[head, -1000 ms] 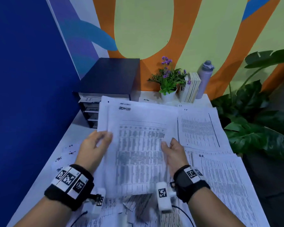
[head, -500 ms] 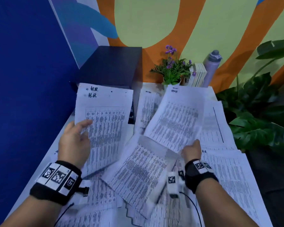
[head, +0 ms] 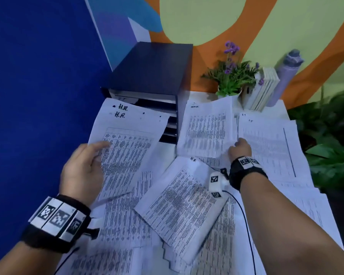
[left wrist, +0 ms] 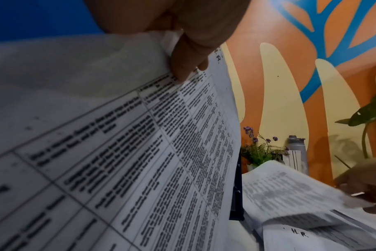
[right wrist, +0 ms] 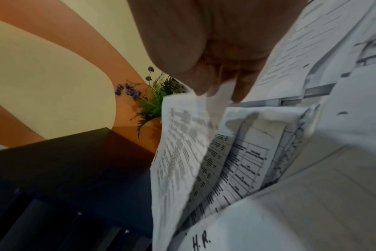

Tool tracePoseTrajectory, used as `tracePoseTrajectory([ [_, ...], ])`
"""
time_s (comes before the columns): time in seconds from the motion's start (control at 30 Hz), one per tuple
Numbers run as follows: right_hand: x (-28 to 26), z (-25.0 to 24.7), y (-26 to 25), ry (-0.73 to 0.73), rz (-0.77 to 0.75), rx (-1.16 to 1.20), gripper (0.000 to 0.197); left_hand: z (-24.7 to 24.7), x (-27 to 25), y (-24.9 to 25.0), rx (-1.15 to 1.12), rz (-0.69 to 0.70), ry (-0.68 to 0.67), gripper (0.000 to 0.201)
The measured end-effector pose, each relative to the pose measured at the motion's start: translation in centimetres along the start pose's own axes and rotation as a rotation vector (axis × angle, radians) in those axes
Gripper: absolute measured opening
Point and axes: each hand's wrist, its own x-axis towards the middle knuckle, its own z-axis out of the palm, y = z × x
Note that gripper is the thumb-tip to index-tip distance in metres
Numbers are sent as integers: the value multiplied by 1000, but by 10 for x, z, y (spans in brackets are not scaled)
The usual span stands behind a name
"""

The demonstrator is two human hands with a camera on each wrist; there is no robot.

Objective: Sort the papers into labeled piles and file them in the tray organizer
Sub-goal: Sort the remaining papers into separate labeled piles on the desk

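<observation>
My left hand [head: 96,155] grips sheets marked "H.R." [head: 127,139] by their left edge, thumb on top, and holds them raised in front of the dark tray organizer [head: 153,70]. In the left wrist view the thumb [left wrist: 189,57] presses on the H.R. sheets [left wrist: 140,152]. My right hand [head: 238,145] pinches the lower right corner of a sheet marked "ADMIN" [head: 207,130], just right of the organizer. The right wrist view shows the fingers [right wrist: 215,79] pinching that sheet [right wrist: 182,144]. Another H.R. sheet [head: 181,201] lies askew mid-table.
A pile marked "IT" [head: 270,147] lies right of the ADMIN sheet. Printed sheets cover most of the white table [head: 203,94]. At the back stand a potted flower [head: 230,76], books [head: 260,90] and a bottle [head: 284,76]. A leafy plant [head: 330,139] is at the right; a blue wall is on the left.
A second ago both hands held one stack. They have parted: the left keeps the H.R. sheets, and the right has carried the ADMIN sheet back, beside the organizer.
</observation>
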Motion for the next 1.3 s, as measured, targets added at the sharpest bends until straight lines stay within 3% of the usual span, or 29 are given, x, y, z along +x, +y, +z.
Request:
tracePoseTrajectory([
  [0.17,-34,29,22,-170,-133,-575,36,3,2,2,11,5,18,35],
  [0.33,-79,46,67,-257,-133,-809,70,10,8,10,6,21,-27,32],
  [0.53,-81,54,80,-245,-240,-867,73,13,0,21,13,62,-52,29],
  [0.77,-77,54,77,-225,-223,-825,69,5,-7,20,44,29,-90,30],
  [1.07,-66,63,67,-286,-215,-878,85,11,-16,13,51,38,-109,31],
  [1.17,-64,65,67,-278,-193,-845,78,11,-18,8,55,7,-124,32],
  [1.3,-69,62,61,-258,-252,-674,44,6,-15,4,107,-34,-140,35],
])
